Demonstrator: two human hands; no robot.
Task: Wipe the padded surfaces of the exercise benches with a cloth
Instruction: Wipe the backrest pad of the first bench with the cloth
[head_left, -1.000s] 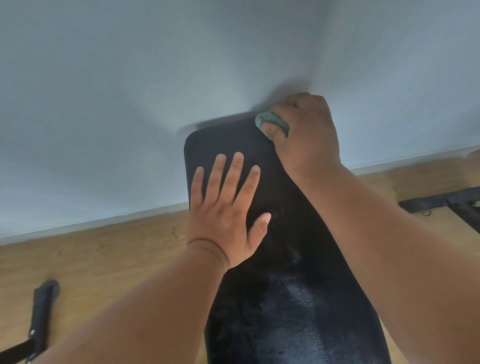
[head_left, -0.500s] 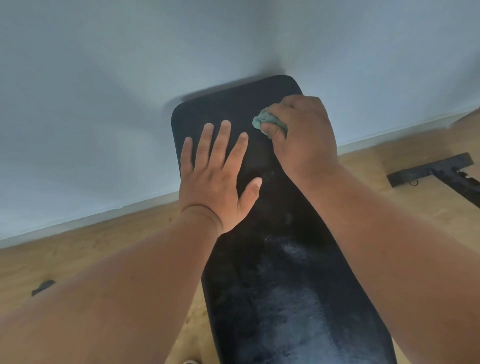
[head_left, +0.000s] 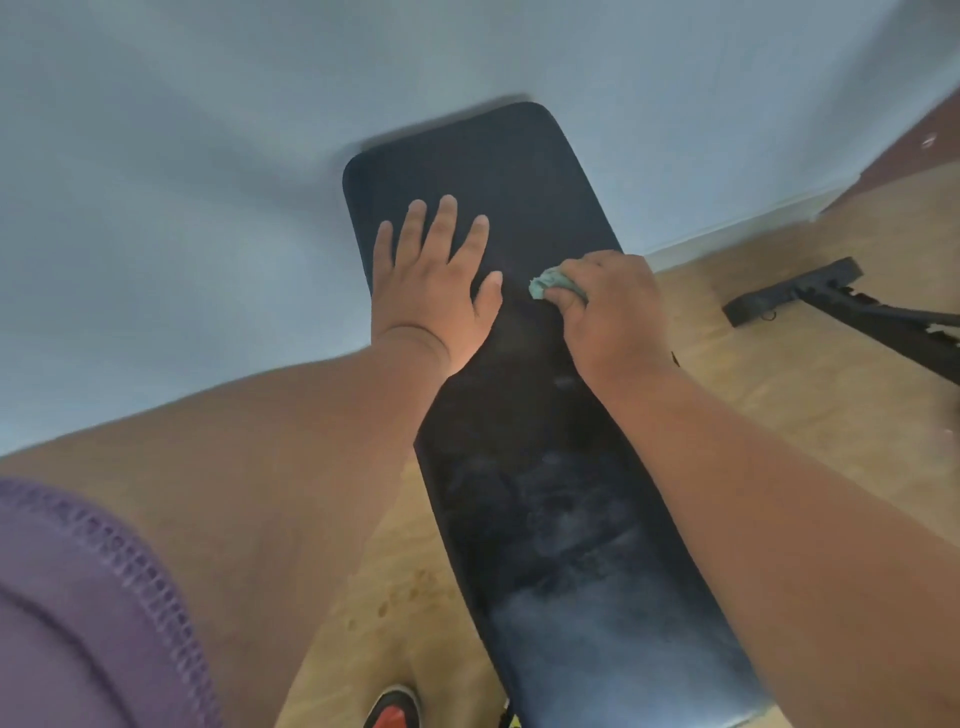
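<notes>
A long black padded bench back (head_left: 524, 467) runs from the bottom of the view up toward the pale wall, with dull smears on its lower part. My left hand (head_left: 431, 280) lies flat on the upper left of the pad, fingers straight and spread. My right hand (head_left: 608, 312) grips a small bunched green cloth (head_left: 550, 283) and presses it on the pad near its right edge, just right of my left thumb. Most of the cloth is hidden inside my fist.
Wooden floor (head_left: 779, 405) lies on both sides of the bench. A black metal frame foot (head_left: 810, 293) stretches across the floor at the right. A pale wall (head_left: 208, 182) with a white skirting stands just behind the bench. My red and black shoe (head_left: 392, 709) shows at the bottom.
My right hand with the cloth has moved down the pad from its top edge toward me. My left hand stays flat on the pad. The camera has tilted, showing more of the pad's top.
</notes>
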